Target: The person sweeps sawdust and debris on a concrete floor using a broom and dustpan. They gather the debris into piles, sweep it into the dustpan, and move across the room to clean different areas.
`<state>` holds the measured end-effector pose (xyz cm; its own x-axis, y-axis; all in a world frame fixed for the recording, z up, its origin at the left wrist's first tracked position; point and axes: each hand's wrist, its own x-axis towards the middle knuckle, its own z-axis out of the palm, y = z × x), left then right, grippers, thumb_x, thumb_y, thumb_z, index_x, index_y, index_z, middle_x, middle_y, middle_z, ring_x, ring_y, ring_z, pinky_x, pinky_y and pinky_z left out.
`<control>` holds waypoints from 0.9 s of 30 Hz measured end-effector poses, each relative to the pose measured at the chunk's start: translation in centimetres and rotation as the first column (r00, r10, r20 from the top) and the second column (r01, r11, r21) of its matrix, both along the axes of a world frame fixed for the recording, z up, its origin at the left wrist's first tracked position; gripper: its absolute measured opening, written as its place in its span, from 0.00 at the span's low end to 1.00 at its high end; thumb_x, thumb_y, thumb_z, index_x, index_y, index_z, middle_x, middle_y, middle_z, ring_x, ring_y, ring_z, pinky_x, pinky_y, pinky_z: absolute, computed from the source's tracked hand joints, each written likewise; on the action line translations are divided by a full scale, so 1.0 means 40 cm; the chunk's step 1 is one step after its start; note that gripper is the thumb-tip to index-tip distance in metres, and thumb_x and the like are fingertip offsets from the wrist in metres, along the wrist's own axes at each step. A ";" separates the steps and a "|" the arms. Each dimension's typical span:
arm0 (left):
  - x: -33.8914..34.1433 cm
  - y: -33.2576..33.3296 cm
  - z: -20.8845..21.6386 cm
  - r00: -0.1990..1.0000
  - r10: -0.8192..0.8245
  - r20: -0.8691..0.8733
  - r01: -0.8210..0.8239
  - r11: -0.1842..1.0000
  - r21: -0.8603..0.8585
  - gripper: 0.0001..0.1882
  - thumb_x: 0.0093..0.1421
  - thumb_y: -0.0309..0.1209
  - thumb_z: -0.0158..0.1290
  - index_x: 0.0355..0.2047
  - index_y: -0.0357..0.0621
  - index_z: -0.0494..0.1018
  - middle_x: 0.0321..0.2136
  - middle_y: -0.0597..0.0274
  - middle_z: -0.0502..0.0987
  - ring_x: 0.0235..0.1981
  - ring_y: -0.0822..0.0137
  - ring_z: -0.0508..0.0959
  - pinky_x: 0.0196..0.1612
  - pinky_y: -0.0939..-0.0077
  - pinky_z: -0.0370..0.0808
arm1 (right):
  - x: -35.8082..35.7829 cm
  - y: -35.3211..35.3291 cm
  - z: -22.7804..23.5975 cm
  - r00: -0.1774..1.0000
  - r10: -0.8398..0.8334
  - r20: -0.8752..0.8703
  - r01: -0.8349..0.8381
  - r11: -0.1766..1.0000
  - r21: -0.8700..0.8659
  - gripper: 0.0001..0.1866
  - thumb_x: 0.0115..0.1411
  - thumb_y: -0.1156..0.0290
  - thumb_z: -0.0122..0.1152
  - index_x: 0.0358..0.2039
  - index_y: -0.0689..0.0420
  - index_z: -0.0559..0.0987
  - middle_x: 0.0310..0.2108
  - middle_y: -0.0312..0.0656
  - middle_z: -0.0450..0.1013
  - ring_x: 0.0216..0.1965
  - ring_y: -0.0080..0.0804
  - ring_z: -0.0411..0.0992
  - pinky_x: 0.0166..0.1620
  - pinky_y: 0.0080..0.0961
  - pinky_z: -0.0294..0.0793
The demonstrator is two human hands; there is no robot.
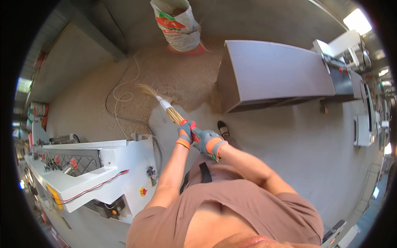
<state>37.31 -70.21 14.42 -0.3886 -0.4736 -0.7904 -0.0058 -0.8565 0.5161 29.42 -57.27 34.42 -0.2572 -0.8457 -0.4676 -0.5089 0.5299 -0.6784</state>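
Both of my gloved hands grip a straw broom (170,110). My left hand (185,131), in a grey-blue and orange glove, is wrapped round its red-bound part. Just behind it, nearer my body, my right hand (208,141) is closed round the handle end. The broom points away to the far left, with a white band round its bundle and thin bristle tips spreading at the end. Those tips are over brown sawdust (178,82) scattered on the grey floor. Whether they touch it I cannot tell.
At the far wall stands an open white sack (180,33) with red and green print. A white machine (124,165) is on my left; a large grey-brown box-shaped cabinet (277,70) is at the right. A dark cable and a pale hose (118,99) cross the floor.
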 end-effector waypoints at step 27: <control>0.019 0.363 -0.067 0.798 -0.552 -0.242 0.597 0.668 0.444 0.07 0.60 0.29 0.51 0.24 0.49 0.71 0.19 0.64 0.71 0.21 0.67 0.71 0.25 0.70 0.70 | 0.035 0.359 -0.074 -0.055 -0.656 0.752 0.504 0.632 0.588 0.09 0.57 0.75 0.59 0.39 0.61 0.73 0.31 0.45 0.74 0.24 0.35 0.74 0.26 0.29 0.74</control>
